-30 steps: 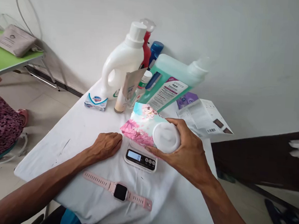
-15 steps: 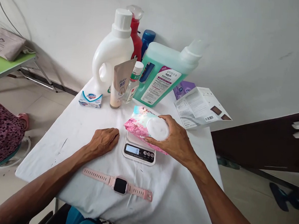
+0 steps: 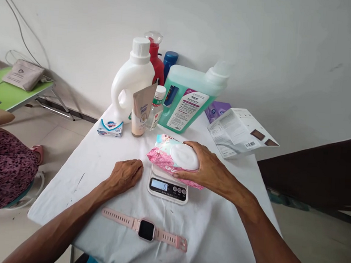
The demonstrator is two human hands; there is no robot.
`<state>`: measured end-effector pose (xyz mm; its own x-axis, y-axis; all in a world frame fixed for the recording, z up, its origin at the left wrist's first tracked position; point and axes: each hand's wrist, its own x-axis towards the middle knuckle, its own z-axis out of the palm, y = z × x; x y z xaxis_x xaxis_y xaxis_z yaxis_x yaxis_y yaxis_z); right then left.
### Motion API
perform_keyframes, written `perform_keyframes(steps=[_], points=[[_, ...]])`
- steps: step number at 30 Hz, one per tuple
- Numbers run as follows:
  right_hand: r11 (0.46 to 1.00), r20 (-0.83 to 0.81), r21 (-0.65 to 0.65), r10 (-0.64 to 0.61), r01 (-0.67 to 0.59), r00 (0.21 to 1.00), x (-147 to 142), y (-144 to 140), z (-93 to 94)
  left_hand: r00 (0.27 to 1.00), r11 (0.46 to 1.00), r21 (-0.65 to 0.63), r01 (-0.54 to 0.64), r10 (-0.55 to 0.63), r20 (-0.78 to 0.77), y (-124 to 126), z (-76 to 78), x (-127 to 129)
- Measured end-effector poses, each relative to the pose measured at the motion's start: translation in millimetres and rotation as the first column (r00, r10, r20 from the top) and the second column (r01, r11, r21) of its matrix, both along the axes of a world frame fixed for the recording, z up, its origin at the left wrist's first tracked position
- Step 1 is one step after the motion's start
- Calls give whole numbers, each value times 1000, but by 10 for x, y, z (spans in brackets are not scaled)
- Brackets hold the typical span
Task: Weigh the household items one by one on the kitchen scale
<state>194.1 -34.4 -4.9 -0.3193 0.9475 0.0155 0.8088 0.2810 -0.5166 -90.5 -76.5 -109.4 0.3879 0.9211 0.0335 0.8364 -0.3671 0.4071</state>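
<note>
Tablecloth (image 3: 216,230) edges are slanting apart down the head view, one running to the lower left, the other dropping along the right. Near the centre, the right hand (image 3: 209,170) is clasping a soft packet (image 3: 173,162) by its right end, thumb on the near side and fingers over the far side. The packet is lying over the rear of a small scale (image 3: 167,192); whether it is touching the plate cannot be told. The left hand (image 3: 126,175) is resting apart on the cloth, fingers curled in, just left of the scale. Cloth is stretching from that hand to the soap box (image 3: 110,128) left of centre, while the white jug (image 3: 132,80), beige tube (image 3: 140,113), small clear bottle (image 3: 155,113) and green bottle (image 3: 187,104) are bounding the reach at upper centre. A pink watch (image 3: 146,230) is lying across the lower middle.

The packet's film is shining in pink and pale blue around an oval white lid (image 3: 184,156). The scale is presenting rounded corners and a lit display (image 3: 159,185) reading 0. The jug is curving into a looped handle, the tube is flattening towards its top, the translucent green bottle is tilting rightward, and a folded glossy leaflet (image 3: 238,132) is spreading sharp corners right of centre
</note>
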Motion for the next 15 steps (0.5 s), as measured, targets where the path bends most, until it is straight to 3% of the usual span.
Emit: perform_keyframes(steps=[2,4,6,8,11,13,15], points=[[997,-138,-12,-73,72,988,118,-67,16,1000,1000,-1,-9,9,12,4,-3,-10],[979,-367,2,-190,205,911,260,-158,-64,999,1000,-10,-22,22,34,13,0,-21],[918,-615,5,-310,396,725,380,-258,-264,997,999,-29,-41,43,64,25,11,-32],[818,-777,-71,-404,571,483,441,-345,-549,993,996,-55,-66,71,96,39,27,-38],[740,-830,-259,-499,621,249,426,-416,-963,984,991,-81,-102,113,136,55,54,-38],[731,-834,-288,-509,618,214,386,-427,-1134,980,989,-85,-121,133,149,60,72,-35],[740,-830,-235,-491,630,266,355,-430,-1206,977,988,-85,-132,144,155,60,86,-30]])
